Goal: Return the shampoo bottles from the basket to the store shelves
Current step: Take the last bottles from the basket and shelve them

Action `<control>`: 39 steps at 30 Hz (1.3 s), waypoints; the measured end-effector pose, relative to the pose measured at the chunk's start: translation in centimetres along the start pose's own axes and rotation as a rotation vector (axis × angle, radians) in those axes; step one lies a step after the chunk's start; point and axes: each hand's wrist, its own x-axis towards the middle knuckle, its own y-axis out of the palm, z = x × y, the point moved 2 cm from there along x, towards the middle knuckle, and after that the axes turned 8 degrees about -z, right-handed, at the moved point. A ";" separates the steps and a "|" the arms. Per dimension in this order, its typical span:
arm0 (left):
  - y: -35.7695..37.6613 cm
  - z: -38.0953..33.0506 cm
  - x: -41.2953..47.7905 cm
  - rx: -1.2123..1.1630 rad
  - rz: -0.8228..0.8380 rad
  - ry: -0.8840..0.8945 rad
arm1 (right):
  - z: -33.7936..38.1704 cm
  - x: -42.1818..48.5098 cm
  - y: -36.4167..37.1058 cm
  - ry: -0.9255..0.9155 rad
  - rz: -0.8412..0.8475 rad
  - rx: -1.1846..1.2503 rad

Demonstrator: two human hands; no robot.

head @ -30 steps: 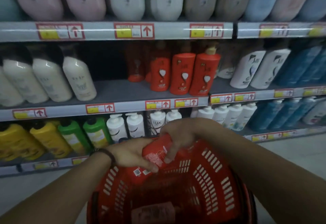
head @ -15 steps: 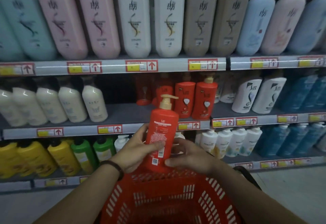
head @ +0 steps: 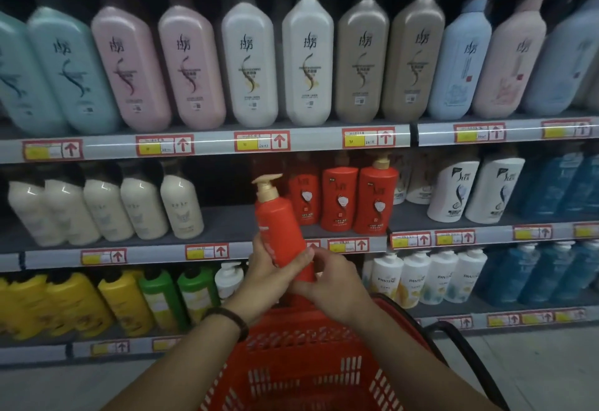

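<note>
red shampoo bottle (head: 278,229) is out of the red basket (head: 291,339), held at 12 o'clock above its far rim. it is near upright, gold pump leaning to 11 o'clock, in front of the middle shelf (head: 227,222) edge. left hand (head: 269,274) grips the lower body with thumb wrapped across the front, right hand (head: 330,284) curls round the base from 4 o'clock, hands touching; matching red bottles (head: 340,200) stand on that shelf at 2 o'clock from it, dark bracelet (head: 227,320) on left wrist.
</note>
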 end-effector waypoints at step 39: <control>-6.3 2.0 18.0 0.203 -0.273 0.179 | -2.5 7.1 8.0 0.267 0.094 0.253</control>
